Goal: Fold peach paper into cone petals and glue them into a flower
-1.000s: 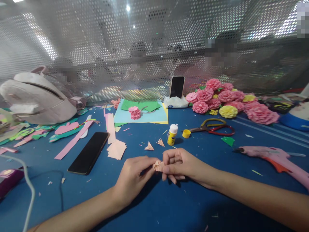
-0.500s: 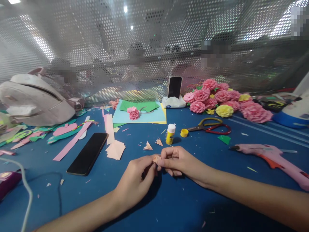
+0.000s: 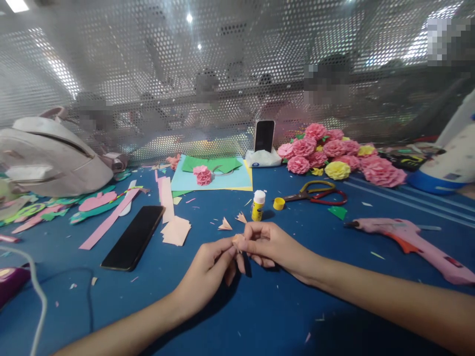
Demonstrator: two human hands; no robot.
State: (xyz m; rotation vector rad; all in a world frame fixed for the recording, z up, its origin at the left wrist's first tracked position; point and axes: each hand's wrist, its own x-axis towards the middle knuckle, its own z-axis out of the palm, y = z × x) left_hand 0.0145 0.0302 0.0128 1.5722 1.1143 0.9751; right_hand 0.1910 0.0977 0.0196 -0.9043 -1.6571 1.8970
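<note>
My left hand (image 3: 208, 272) and my right hand (image 3: 269, 242) meet above the blue table (image 3: 237, 316), both pinching a small folded peach paper piece (image 3: 237, 241) between fingertips. Most of the piece is hidden by my fingers. Just beyond lie two small folded peach paper triangles (image 3: 225, 225), a stack of peach paper squares (image 3: 176, 231) and an open glue bottle (image 3: 258, 205) with its yellow cap (image 3: 278, 203) beside it.
A black phone (image 3: 133, 237) lies at the left, pink paper strips (image 3: 107, 222) and a pale bag (image 3: 52, 158) beyond it. Scissors (image 3: 319, 194), a pink glue gun (image 3: 408, 240), paper flowers (image 3: 334, 153), coloured sheets (image 3: 218, 173) and a propped phone (image 3: 264, 136) sit farther back.
Both hands have shifted slightly up the table, and the fingers have closed more tightly over the peach piece, so less of it shows.
</note>
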